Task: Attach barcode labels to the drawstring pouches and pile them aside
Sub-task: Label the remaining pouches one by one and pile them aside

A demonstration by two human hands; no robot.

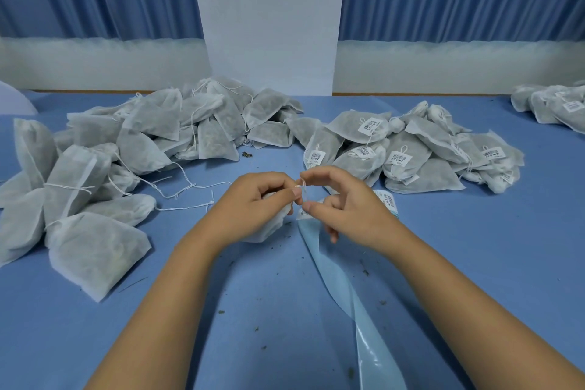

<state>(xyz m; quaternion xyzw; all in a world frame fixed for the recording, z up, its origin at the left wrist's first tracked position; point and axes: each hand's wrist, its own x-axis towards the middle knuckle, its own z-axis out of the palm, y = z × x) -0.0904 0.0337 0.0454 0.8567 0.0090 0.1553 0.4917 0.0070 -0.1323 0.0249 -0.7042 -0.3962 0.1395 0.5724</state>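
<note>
Left hand: fingers curled, thumb and forefinger pinching the white drawstring; the palm lies over the pouch.
Right hand: also curled, thumb and forefinger tips pinching the same drawstring just beside the left fingertips. The two hands nearly touch.
Pouch in work: under the left palm, resting on the blue table. It is pale gauzy fabric with dark loose filling showing through (whether it carries a label cannot be told).
Backing strip: glossy pale blue, running from beneath the right hand back toward the person's right forearm.
Label roll: just beyond the right hand's knuckles, with printed barcodes showing.
Plain pile: filled pouches heaped beyond and outward of the left hand, loose strings trailing toward it.
Labelled pile: beyond the right hand — white barcode tags on the pouches.
Far pile: well out past the right hand, also tagged.
</note>
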